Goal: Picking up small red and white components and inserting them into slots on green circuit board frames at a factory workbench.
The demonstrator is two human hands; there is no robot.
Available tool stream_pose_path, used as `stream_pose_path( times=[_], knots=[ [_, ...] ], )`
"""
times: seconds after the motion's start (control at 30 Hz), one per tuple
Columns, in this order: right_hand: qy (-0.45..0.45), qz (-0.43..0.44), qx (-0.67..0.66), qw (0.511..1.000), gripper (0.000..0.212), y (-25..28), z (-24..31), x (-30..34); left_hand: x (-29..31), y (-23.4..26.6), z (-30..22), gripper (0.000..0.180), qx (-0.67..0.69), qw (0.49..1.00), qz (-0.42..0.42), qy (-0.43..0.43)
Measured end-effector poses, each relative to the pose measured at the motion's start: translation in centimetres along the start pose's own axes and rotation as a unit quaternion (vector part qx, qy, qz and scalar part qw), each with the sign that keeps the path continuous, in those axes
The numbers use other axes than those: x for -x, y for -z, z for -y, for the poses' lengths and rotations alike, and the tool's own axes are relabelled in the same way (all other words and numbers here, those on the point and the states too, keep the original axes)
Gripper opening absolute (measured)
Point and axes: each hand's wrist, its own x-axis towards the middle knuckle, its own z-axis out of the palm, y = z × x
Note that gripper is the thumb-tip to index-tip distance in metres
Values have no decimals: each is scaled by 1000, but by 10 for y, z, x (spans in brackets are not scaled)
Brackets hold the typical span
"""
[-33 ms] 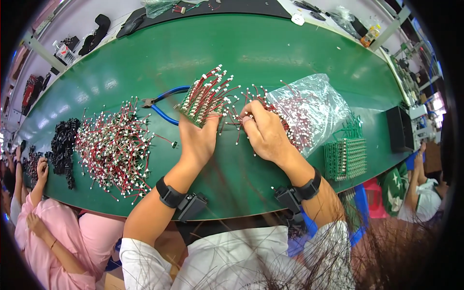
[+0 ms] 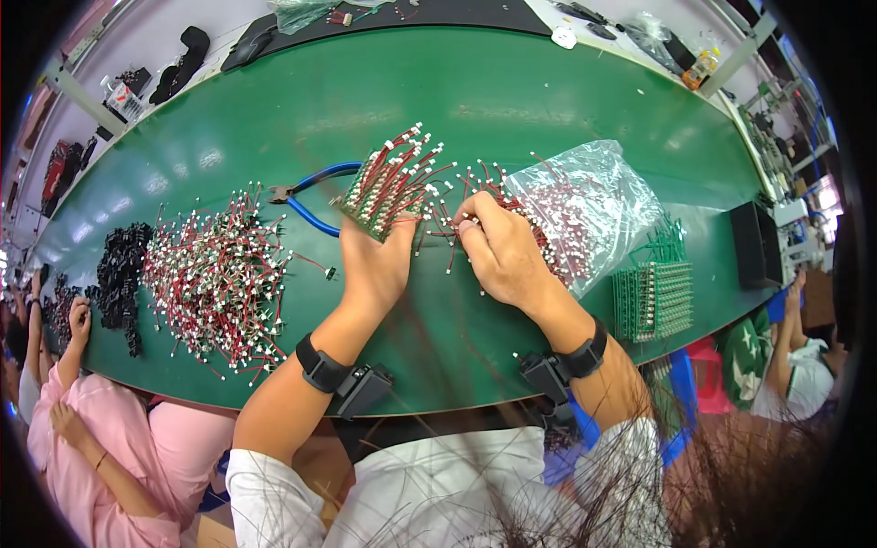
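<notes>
My left hand (image 2: 376,260) grips a green circuit board panel (image 2: 365,196), held tilted above the table. Rows of red wires with white plugs stick up from it. To its right, my right hand (image 2: 501,247) has thumb and forefinger pinched together on a connector wire (image 2: 448,221); the fingers partly hide it. That hand is at the left edge of a heap of red connector wires (image 2: 557,215), partly covered by a clear plastic bag (image 2: 610,196). Blue-handled cutting pliers (image 2: 311,219) lie behind the panel, one handle end hidden by it.
A large pile of wired connectors (image 2: 219,283) lies left, with black parts (image 2: 123,279) beyond. Stacked green boards (image 2: 653,300) stand right, near a black box (image 2: 755,247). A co-worker in pink (image 2: 119,438) sits at left. The green table (image 2: 438,87) curves around me.
</notes>
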Motion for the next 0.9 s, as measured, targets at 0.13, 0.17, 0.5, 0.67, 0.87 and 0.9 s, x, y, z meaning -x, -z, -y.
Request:
stream_pose_path(
  times=[0.13,0.17,0.5,0.67,0.87,0.9],
  knots=[
    [14,-1,-11,1000,9,-1,2,1,1,-3,0,30,30,999,-3,16],
    [23,1,-17,1000,11,0,4,1,2,-4,0,30,35,999,-6,9],
    [26,17,-55,998,21,-6,12,5,5,-4,-7,27,-19,997,74,-18],
    [8,8,-30,999,21,-11,0,6,8,-7,-10,25,-45,990,124,-59],
    [65,-68,4,996,13,-11,-9,2,14,-7,-7,24,-63,988,139,-7],
    [57,-62,11,996,13,-9,-5,1,15,-8,-6,24,-63,988,139,-6]
  ],
)
